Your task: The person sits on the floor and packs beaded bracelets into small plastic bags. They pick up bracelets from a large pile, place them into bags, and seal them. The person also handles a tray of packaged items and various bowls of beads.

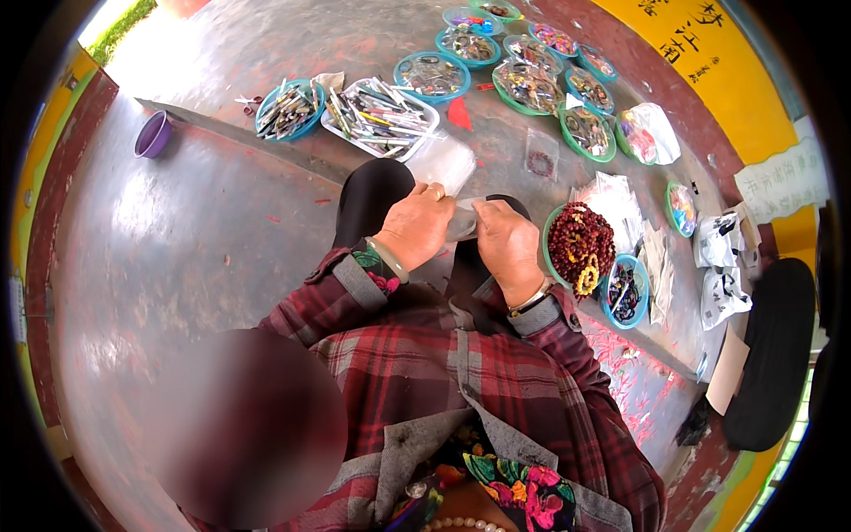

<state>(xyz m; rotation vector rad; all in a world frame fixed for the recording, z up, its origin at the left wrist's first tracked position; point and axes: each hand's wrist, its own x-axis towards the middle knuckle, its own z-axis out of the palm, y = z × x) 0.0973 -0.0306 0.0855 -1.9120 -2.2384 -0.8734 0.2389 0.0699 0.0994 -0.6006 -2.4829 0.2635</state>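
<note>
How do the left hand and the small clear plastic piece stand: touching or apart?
Touching. The head view shows the left hand closed on the left side of the clear plastic piece.

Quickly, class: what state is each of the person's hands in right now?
Left hand: closed, pinching one side of a clear plastic piece.
Right hand: closed, pinching the other side of it.

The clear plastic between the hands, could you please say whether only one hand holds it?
No, the left hand and the right hand each grip the clear plastic.
</note>
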